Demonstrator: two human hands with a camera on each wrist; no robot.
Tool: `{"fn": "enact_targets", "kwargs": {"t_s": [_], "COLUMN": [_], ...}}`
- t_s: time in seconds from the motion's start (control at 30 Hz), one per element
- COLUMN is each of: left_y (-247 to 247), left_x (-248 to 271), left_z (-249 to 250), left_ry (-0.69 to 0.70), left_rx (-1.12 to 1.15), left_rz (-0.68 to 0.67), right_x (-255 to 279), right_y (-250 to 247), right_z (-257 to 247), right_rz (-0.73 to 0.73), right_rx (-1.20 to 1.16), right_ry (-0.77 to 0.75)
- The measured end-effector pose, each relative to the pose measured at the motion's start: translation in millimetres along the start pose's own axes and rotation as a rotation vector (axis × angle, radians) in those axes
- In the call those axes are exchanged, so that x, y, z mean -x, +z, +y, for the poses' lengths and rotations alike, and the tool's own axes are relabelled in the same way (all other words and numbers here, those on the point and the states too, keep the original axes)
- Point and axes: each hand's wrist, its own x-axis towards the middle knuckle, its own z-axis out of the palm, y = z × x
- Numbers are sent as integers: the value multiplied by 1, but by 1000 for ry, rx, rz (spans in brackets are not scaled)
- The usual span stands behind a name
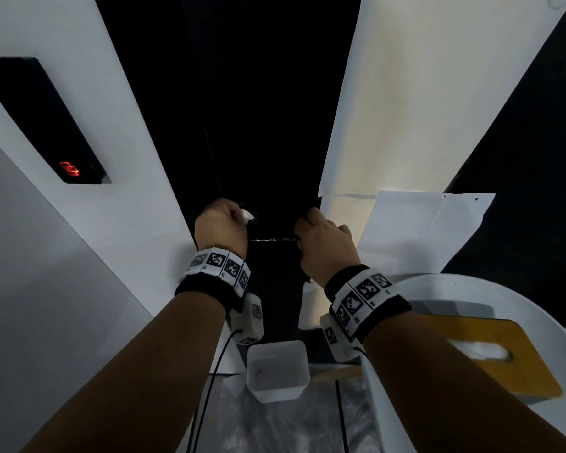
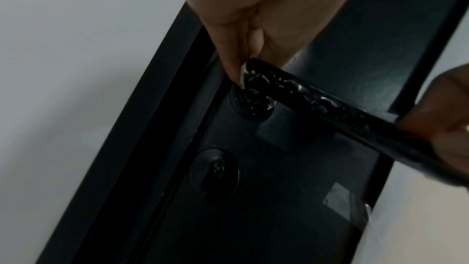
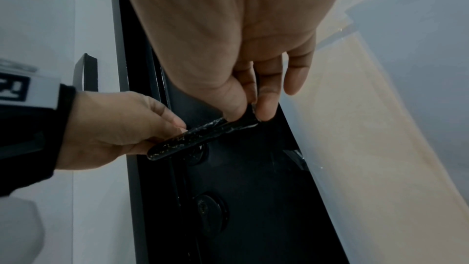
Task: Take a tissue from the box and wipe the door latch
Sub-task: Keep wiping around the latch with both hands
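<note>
The black door latch lever (image 1: 272, 239) sticks out level from the dark door, its paint chipped and flecked (image 2: 317, 103). My left hand (image 1: 239, 219) pinches a small wad of white tissue (image 1: 245, 214) and presses it against the lever's pivot end (image 2: 242, 76). My right hand (image 3: 250, 115) pinches the lever's free end (image 3: 241, 124) between thumb and fingers. The yellow tissue box (image 1: 490, 351), with white tissue in its slot, lies on a white round table (image 1: 438, 286) at the lower right.
A round lock cylinder (image 2: 214, 174) sits below the lever. A black wall panel with a red light (image 1: 46, 125) is on the left. Paper sheets (image 1: 422, 230) cover the door to the right. A small white bin (image 1: 276, 371) stands on the floor below my hands.
</note>
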Motion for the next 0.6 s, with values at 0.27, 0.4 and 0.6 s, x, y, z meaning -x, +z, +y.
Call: {"fn": "enact_targets", "kwargs": {"t_s": [0.27, 0.4, 0.6], "left_y": [0, -3, -8], "left_x": [-4, -7, -7], "left_z": [0, 2, 17], "left_ry": [302, 487, 621], "left_rx": [-248, -433, -642], "left_rz": [-184, -167, -329], "right_x": [-1, -1, 0], "right_y": [0, -1, -1], "right_z": [-1, 0, -2], "right_rz": [-11, -10, -7], "right_rx": [-4, 2, -2], "right_ry": [0, 3, 18]}}
